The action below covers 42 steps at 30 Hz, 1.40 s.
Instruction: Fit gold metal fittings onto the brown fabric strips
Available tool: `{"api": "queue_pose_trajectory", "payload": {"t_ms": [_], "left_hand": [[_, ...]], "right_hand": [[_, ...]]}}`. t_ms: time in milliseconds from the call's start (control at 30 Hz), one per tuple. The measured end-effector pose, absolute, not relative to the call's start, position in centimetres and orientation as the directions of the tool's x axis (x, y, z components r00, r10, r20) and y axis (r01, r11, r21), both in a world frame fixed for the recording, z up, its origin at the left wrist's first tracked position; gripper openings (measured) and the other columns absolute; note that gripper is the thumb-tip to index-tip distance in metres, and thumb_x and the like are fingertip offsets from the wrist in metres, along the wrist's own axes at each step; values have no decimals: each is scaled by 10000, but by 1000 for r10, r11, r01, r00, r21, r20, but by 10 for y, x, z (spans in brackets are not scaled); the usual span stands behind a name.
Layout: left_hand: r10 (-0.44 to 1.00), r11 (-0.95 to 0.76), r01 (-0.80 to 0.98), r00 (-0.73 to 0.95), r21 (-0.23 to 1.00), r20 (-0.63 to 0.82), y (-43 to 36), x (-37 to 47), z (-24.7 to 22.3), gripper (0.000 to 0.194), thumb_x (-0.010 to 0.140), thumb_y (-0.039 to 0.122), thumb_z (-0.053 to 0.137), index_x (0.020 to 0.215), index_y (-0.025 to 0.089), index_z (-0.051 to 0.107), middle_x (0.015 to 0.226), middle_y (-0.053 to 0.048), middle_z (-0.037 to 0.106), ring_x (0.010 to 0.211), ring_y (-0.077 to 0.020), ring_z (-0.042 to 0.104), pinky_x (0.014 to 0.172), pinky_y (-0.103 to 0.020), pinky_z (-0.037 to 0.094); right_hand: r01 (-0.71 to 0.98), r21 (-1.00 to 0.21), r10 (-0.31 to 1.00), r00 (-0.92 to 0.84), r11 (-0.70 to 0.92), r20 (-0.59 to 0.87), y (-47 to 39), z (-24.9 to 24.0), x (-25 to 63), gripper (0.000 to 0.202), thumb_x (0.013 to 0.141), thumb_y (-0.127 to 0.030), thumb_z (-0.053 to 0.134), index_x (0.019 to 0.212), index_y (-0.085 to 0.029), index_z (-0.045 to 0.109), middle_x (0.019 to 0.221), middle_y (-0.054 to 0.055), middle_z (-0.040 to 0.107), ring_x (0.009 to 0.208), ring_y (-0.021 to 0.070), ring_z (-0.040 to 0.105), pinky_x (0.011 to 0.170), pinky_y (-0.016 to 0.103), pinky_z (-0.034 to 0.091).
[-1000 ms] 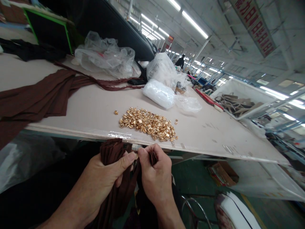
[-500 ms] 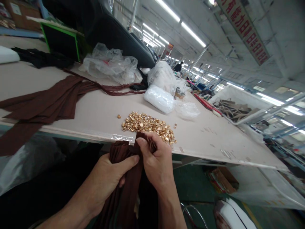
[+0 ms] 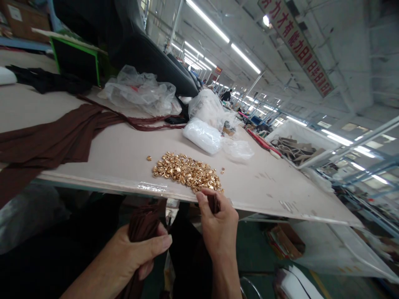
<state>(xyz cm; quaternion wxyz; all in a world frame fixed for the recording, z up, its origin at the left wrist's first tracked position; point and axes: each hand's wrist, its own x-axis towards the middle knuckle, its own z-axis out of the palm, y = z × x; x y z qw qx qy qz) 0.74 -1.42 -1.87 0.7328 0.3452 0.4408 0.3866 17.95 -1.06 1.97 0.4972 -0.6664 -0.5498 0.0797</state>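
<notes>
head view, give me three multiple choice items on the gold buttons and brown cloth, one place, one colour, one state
1. Where does the pile of buttons lie?
A. on the table near its front edge
B. in the white bin
C. on the floor

2. What colour is the cloth in the hands?
A. white
B. dark brown
C. green

3. What is the left hand doing?
A. lying flat on the table
B. hanging open in the air
C. gripping a bunch of the cloth

Key: 1 A, the buttons sit on the table just beyond the right hand. 2 B, the cloth is dark brown like the piece spread on the table. 3 C, its fingers and thumb close round the cloth below the table edge.
</notes>
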Motion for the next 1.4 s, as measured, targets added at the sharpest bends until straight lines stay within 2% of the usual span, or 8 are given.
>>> {"api": "queue_pose_trajectory", "payload": {"t_ms": [200,300,400,567,867,1067,1267,1400], "left_hand": [[862,473,-291,349,832,-368,-14,5,-26,328,687,453,867,657,202,658,407,89,462,382,-80,388,415,-194,301],[847,500,-322,375,804,-377,-14,3,-25,312,682,444,878,695,202,682,393,102,435,382,-73,357,415,-188,296],[827,540,-366,398,758,-397,-14,3,-24,335,658,444,895,690,192,677,422,94,466,384,-64,345,412,-193,295],[828,536,-367,405,761,-388,-16,0,-26,274,683,401,878,746,208,694,433,104,467,409,-77,358,424,-195,319],[843,510,-297,357,807,-402,-17,-3,-29,305,731,448,816,714,197,644,412,93,454,421,-96,363,436,-219,272],[839,516,-310,372,798,-398,-19,-6,-29,273,716,396,824,692,192,644,418,91,461,420,-88,367,430,-209,297],[801,569,-394,466,722,-376,-23,-7,-28,227,679,314,833,844,207,721,423,96,503,370,-66,341,409,-196,314],[763,589,-384,555,711,-332,-26,-11,-22,300,620,301,850,871,204,717,447,82,537,359,-63,341,390,-199,306]], "right_hand": [[940,-324,849,254,-104,463,5,28,164,103,934,-255,714,854,-192,731,824,69,737,758,237,669,671,309,406],[958,-232,856,260,-170,448,7,31,159,120,932,-206,682,816,-179,670,767,65,711,705,241,652,614,311,369],[924,-380,851,235,-45,469,-2,28,159,119,959,-231,631,871,-169,683,758,53,710,677,221,657,624,305,416],[659,-730,911,166,183,378,-35,19,156,195,1009,-310,576,957,-208,732,748,-2,728,630,144,663,587,219,485],[647,-676,833,114,352,542,-48,1,130,145,984,-197,599,909,-188,723,750,12,747,630,128,716,596,186,516],[722,-617,798,153,313,583,-45,-4,125,144,983,-213,604,901,-187,719,746,15,740,623,134,716,587,196,503],[638,-741,885,199,208,420,-33,4,123,208,1001,-297,570,857,-196,681,662,-22,661,532,118,595,536,217,443],[364,-922,944,236,134,230,-31,10,129,183,944,-351,646,852,-197,682,615,-43,605,536,115,523,546,232,415]]}}
